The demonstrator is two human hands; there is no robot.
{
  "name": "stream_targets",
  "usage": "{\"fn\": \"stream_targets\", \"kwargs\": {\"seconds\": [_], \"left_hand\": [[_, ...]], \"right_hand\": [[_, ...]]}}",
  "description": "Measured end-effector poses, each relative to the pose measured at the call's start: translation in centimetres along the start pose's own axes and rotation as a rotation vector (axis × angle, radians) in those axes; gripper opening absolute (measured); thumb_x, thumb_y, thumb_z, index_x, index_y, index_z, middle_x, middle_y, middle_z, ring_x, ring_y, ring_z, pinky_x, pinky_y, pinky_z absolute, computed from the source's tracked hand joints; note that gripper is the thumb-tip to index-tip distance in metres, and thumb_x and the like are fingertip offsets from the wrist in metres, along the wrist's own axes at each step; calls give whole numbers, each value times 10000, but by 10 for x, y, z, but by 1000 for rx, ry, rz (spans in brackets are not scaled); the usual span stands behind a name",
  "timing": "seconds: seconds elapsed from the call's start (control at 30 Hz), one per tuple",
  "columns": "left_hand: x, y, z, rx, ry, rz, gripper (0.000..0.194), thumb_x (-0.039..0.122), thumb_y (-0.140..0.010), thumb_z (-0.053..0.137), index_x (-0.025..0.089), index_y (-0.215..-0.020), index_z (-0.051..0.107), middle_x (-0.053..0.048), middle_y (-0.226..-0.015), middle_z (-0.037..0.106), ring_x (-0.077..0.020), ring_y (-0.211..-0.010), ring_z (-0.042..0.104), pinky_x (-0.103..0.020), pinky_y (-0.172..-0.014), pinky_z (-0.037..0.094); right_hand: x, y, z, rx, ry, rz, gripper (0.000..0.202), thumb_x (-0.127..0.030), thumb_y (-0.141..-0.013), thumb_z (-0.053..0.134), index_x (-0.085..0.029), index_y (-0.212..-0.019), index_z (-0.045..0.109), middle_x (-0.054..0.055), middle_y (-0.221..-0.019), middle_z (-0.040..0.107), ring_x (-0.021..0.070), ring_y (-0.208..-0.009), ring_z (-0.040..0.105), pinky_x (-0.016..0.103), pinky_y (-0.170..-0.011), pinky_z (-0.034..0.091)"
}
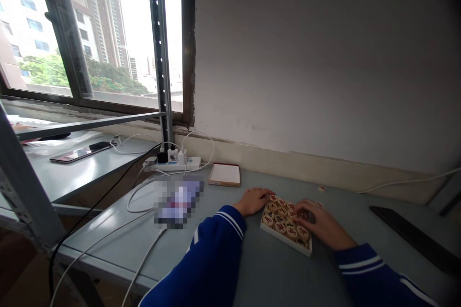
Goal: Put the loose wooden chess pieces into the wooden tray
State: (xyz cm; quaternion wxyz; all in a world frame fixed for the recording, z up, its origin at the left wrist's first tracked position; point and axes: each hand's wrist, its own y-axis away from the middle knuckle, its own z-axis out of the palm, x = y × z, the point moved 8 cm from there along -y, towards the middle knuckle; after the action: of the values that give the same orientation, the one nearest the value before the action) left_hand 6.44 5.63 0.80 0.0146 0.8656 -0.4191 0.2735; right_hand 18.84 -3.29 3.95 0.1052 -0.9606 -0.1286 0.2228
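Observation:
A shallow white tray (pixel 285 243) lies on the grey table (pixel 273 273), filled with several round wooden game pieces (pixel 280 218) marked in red and black. My left hand (pixel 252 200) rests at the tray's far left corner, fingers touching its edge. My right hand (pixel 320 223) lies over the tray's right side, fingertips on the pieces. Whether either hand pinches a piece is hidden. Both arms wear blue sleeves with white stripes.
A white box lid (pixel 225 174) lies behind the tray, near a power strip (pixel 173 163) with chargers and white cables. One loose piece (pixel 321 188) sits near the wall. A dark flat object (pixel 414 237) lies at right. A phone (pixel 81 152) rests on the left desk.

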Motion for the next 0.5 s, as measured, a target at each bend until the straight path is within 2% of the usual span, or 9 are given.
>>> {"fn": "stream_targets", "kwargs": {"seconds": [0.17,0.27,0.4,0.5], "left_hand": [[2,1,-2,-10,-8,-16,369,319,-876,288,303,-1212,440,-10,-1213,478,-230,-1093,405,-399,-920,290],[2,1,-1,-14,-9,-19,371,324,-878,284,304,-1216,435,-6,-1213,474,-226,-1099,399,-391,-927,286],[1,0,0,-5,-10,-5,371,313,-871,293,303,-1212,438,-9,-1210,479,-227,-1096,403,-390,-922,290],[-1,-1,0,16,2,-1,362,306,-864,303,318,-1194,451,-5,-1193,494,-232,-1080,419,-402,-906,299]], "right_hand": [[-6,1,0,-19,18,0,286,-439,-828,378,-226,-764,557,35,-778,567,177,-709,524,305,-669,425],[0,1,-7,57,87,5,313,-440,-841,354,-228,-782,577,40,-830,591,183,-765,538,302,-693,423],[29,4,-21,254,305,92,308,-428,-839,344,-241,-869,587,42,-948,594,214,-897,529,320,-709,418],[60,7,-15,238,452,219,295,-374,-818,365,-240,-970,579,51,-1026,575,237,-937,517,356,-725,416]]}}
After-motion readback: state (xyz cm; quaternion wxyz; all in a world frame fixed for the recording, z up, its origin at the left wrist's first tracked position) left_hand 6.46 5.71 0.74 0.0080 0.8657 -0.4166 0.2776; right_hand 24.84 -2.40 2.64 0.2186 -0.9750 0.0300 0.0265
